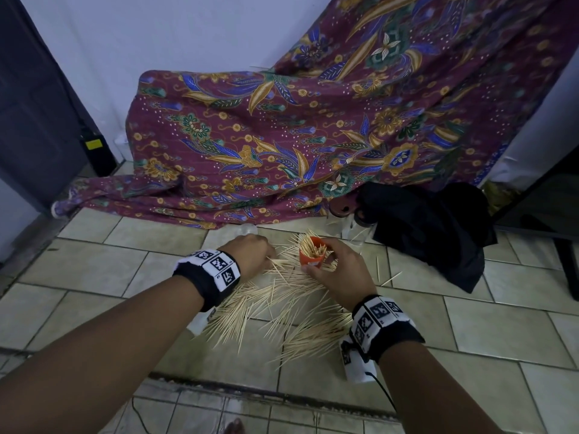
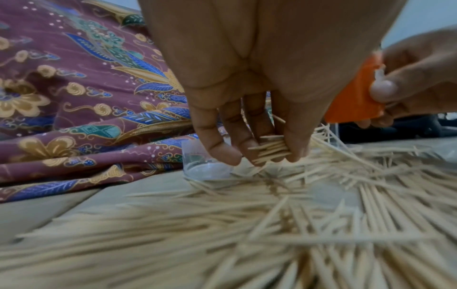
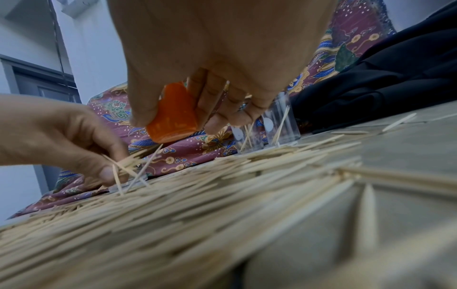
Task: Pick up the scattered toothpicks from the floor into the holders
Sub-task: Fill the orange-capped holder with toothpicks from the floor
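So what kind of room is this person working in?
Probably a room in a home, not a workshop: a tiled floor strewn with toothpicks, a patterned batik cloth draped against a plain wall, and a dark door beside it.

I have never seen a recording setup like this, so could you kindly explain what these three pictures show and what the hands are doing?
There is no machine here: a person wears one camera on the head and one on each wrist. The head view looks down at both hands; each wrist view looks along its own hand. Loose toothpicks lie scattered over the tiled floor. The left hand pinches a small bundle of toothpicks, best seen in the left wrist view. The right hand holds an orange holder, already full of toothpicks, lifted off the floor. Clear holders stand behind, beside a patterned cloth and a black cloth.
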Tool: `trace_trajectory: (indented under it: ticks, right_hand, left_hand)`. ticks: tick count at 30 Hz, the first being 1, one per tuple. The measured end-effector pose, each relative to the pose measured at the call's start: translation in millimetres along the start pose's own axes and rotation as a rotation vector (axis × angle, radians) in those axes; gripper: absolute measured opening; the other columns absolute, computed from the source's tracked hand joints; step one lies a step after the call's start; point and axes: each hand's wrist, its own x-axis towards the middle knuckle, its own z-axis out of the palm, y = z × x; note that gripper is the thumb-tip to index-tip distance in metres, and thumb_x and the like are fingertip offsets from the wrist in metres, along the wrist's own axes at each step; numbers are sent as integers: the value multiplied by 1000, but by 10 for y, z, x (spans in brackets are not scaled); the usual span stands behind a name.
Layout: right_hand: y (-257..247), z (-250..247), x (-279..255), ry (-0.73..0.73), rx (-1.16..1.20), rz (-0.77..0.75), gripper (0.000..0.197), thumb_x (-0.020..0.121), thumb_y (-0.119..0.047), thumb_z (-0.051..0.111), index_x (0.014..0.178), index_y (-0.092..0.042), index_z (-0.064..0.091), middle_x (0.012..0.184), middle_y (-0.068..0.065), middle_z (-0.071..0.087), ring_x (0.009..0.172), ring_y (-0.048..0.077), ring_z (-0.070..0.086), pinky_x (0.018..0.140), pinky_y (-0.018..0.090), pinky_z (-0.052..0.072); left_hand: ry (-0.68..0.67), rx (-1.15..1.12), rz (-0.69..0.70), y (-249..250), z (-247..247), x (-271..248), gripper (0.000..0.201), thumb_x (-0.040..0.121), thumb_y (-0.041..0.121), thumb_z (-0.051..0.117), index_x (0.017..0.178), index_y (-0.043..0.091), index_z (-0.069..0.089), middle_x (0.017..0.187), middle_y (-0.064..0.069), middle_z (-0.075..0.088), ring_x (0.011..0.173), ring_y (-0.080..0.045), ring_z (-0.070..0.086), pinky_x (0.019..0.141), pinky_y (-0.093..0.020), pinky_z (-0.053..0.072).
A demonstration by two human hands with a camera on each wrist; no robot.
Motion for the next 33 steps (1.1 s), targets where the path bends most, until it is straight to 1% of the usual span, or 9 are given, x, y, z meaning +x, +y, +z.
trace_trajectory:
  ticks: [3,8,10,14,20,23,27,30,33]
  right_hand:
    - [-9,-11,-1,-1,-6,-1,57,73,-39,83,124,-26,59,109,-13,63,95,5,57,79,18,42]
    - [5,13,-2,9,-5,-18,57,72,-42,83,122,-27,61,111,-13,65,93,6,59,80,23,48]
    - [5,28,0,5,0,-20,57,72,-41,83,122,-27,61,112,-12,66,94,7,60,83,26,51]
    - [-2,35,2,-1,3,-25,55,72,-39,83,122,-28,61,112,-12,65,95,6,60,84,25,50]
    - [-17,43,3,2,-18,-34,56,72,-39,83,122,-28,61,112,-12,65,96,5,57,85,25,48]
    - [-26,48,-1,-4,-31,-37,57,72,-40,83,123,-26,60,113,-11,65,96,6,57,85,24,48]
    - [-34,57,0,-9,-54,-38,58,73,-41,82,124,-26,59,114,-10,64,96,6,56,83,24,46]
    - [-40,61,1,-1,-66,-55,57,73,-41,82,122,-24,60,113,-8,65,93,5,54,79,22,43]
    - [-58,57,-1,-9,-84,-69,55,74,-41,82,121,-21,61,110,-6,65,89,4,51,74,20,37]
  left_hand:
    - [32,-47,-1,-9,-112,-35,23,96,36,53,113,29,67,117,-6,61,106,-25,55,84,-31,41]
    - [98,-65,24,16,-420,-128,22,99,33,50,107,22,67,82,-1,64,75,-19,59,71,-29,46]
    - [116,-61,45,19,-548,-149,21,99,34,50,108,24,67,80,-1,65,73,-18,61,75,-33,51]
    - [134,4,128,99,-753,-141,22,99,34,50,108,24,67,77,1,58,71,-19,57,70,-29,46]
    - [24,242,256,318,-890,-33,26,101,31,44,110,17,64,98,-7,67,85,-25,62,79,-39,53]
    - [-74,451,302,498,-948,-8,24,103,22,40,111,12,61,102,-10,66,88,-29,61,72,-34,48]
    - [-114,621,308,672,-985,-10,24,101,11,40,110,6,62,90,-11,64,72,-25,54,63,-33,45]
    - [-135,674,301,770,-1005,20,21,98,4,41,102,3,62,67,-5,45,60,-20,47,61,-31,42]
    - [-147,714,318,900,-1048,29,14,98,3,41,90,7,51,64,-4,39,53,-15,38,61,-30,41]
